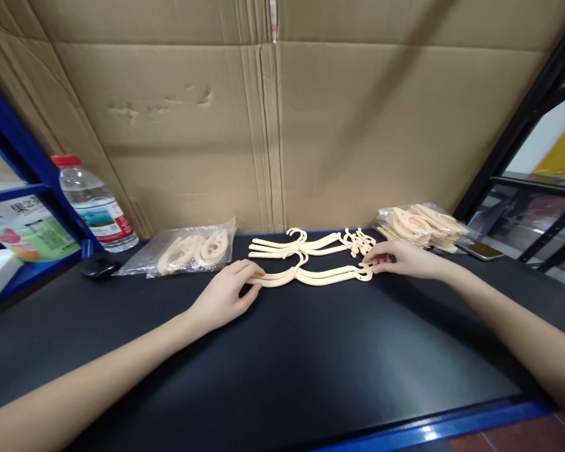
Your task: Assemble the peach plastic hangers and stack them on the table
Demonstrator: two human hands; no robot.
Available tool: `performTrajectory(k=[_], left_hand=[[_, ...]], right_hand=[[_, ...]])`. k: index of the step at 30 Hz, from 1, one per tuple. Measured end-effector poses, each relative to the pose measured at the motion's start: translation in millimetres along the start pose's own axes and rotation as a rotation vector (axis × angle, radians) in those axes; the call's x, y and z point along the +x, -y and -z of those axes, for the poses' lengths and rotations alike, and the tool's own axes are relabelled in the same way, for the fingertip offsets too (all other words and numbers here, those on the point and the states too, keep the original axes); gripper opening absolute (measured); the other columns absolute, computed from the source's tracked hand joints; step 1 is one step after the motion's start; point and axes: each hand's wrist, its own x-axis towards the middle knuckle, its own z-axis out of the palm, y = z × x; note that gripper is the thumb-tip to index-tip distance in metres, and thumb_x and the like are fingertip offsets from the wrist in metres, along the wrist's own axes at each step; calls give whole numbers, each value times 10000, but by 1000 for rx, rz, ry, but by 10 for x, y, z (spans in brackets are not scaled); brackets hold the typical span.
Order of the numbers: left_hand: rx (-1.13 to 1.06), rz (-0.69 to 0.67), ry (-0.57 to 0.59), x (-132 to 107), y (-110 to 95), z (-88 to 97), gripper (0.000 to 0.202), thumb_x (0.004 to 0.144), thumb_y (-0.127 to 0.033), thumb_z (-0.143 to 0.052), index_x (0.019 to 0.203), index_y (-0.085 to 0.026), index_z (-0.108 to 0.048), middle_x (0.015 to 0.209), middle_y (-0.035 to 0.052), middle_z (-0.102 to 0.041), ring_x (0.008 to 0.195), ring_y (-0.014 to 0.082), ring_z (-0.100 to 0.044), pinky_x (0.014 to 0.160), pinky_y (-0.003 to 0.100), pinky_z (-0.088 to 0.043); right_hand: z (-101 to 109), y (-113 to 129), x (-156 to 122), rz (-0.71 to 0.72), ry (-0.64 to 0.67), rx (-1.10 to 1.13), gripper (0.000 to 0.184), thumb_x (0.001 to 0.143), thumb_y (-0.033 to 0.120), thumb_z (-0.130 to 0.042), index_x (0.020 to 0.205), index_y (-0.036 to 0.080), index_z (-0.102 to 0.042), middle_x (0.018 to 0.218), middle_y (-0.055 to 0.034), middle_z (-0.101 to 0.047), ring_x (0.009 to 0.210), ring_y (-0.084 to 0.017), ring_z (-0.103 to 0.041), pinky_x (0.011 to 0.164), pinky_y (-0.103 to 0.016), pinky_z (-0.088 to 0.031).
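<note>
Left hand: From my distant seat I see the left hand [228,292] clamped, thumb below and fingers above, on the left end of a cream, double-barred, plastic-looking hanger [295,274]; the grip looks meant to steady it.
Right hand: Fingertips of the right hand [402,258] come close together at a small cream, curved, plastic-looking piece [366,275] by the hanger's right end. I cannot tell whether they are pinched on it or only touching.
Hanger in hand: It lies flat across the middle of the black, smooth-topped bench [287,364], hook pointing away from the wearer, a lie that, I judge, leaves an end to each hand.
Behind it: More cream, hooked hangers [289,249] lie side by side, the same way round, probably to keep them together.
Small parts: A loose cluster of little cream, curved pieces [358,242] sits just beside those hangers' right ends, near the right hand, presumably for a short reach.
Bags: At left, a clear plastic bag [144,256] holds cream, rounded pieces; at right, flat cream pieces [414,226] are stacked in clear film. Both lie toward the back, likely to free the front.
Edges: A clear, red-capped plastic bottle [98,210] stands far left, before a brown cardboard panel [179,125].
</note>
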Motion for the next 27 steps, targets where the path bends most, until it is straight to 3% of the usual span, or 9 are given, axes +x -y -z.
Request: performTrajectory(k=[4,9,17,27], left_hand=[[-14,62,-56,-16,26,-4,227,842,-201,-492,1066,-179,-526,1032,82,-623,960,237,-606,835,391,-502],[-83,134,-134,-9,59,11,169,842,-176,-445,977,-184,-548,949,61,-641,883,215,-619,766,365,-519],[-146,144,-204,10,83,13,186,803,-129,-443,922,-191,-572,900,38,-659,848,193,-631,789,368,-516],[-166,153,-202,19,65,27,190,785,-118,-440,896,-190,-576,880,39,-663,832,187,-638,774,356,-523]], right_hand=[[27,1,-22,-15,-75,-23,397,822,501,-556,1004,167,-671,859,-77,-675,713,-184,-593,634,-301,-460],[21,13,-9,-34,-240,-62,390,842,476,-494,985,158,-670,759,-66,-643,639,-174,-560,582,-296,-438],[10,-53,-11,-155,-312,-173,354,838,469,-466,857,189,-683,676,-59,-670,606,-189,-581,567,-309,-418],[-30,-76,7,-213,-340,-183,306,799,418,-476,781,189,-679,702,-69,-703,623,-208,-617,575,-318,-442]])
